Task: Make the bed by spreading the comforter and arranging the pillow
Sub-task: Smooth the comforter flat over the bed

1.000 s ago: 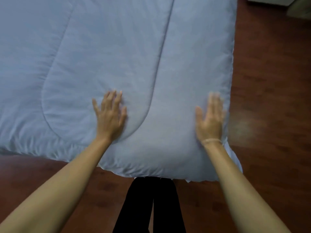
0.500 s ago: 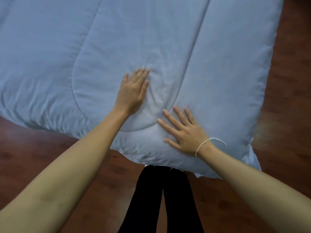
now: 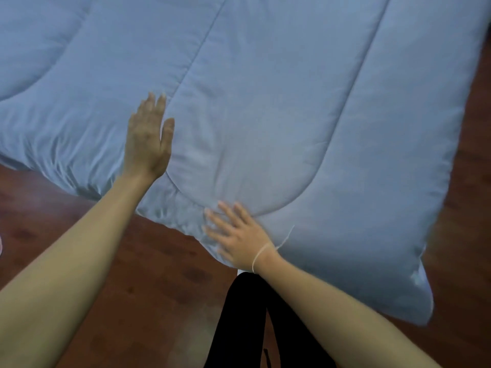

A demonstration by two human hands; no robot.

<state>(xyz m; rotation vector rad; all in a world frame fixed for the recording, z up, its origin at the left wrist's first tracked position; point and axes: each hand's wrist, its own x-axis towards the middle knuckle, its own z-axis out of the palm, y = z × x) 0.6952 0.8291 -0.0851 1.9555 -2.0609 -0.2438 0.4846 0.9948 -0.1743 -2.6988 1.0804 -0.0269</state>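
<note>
Dark reddish-brown wooden floor [image 3: 159,261], faint sheen.

Your left hand [image 3: 147,139] and right hand [image 3: 240,236] lie flat on a pale blue comforter [image 3: 265,88], which stretches ahead with nothing standing on it. Bare wooden floor [image 3: 148,261] lies open beneath your forearms and to the right of the comforter's edge. Your dark-clothed legs [image 3: 239,322] stand just below the right wrist.

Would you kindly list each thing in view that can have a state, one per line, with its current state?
comforter: spread flat, wrinkled along the near left edge, near corner hanging over the floor.
left hand: fingers straight, palm down, flat on the comforter.
right hand: fingers spread, blurred, pressing the comforter's near edge.
string: looped round the right wrist, one end loose.
wooden floor: bare, with a sheen.
</note>
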